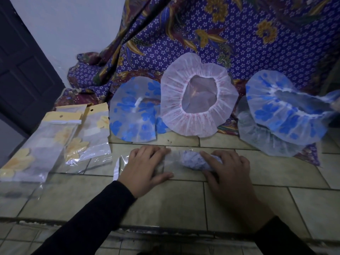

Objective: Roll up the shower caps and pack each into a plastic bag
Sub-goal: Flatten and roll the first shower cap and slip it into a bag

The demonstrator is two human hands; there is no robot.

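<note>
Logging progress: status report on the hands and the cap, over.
Left hand flat on plastic bag. Right hand grips rolled cap at bag. Loose caps behind, apart.

clear plastic bag [174, 161]: left part covered by the left hand [145, 168] | rolled shower cap [193, 161]: right end hidden under the right hand [226, 170] | greenish cap [261, 138]: mostly buried beneath the blue-flowered cap [287, 111], whose right rim is blurred | leftmost packet [27, 153]: cut off by the left edge

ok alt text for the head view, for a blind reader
A left hand presses a clear plastic bag flat on a tiled floor while the right hand grips the rolled shower cap inside it. Behind lie open shower caps.
</note>
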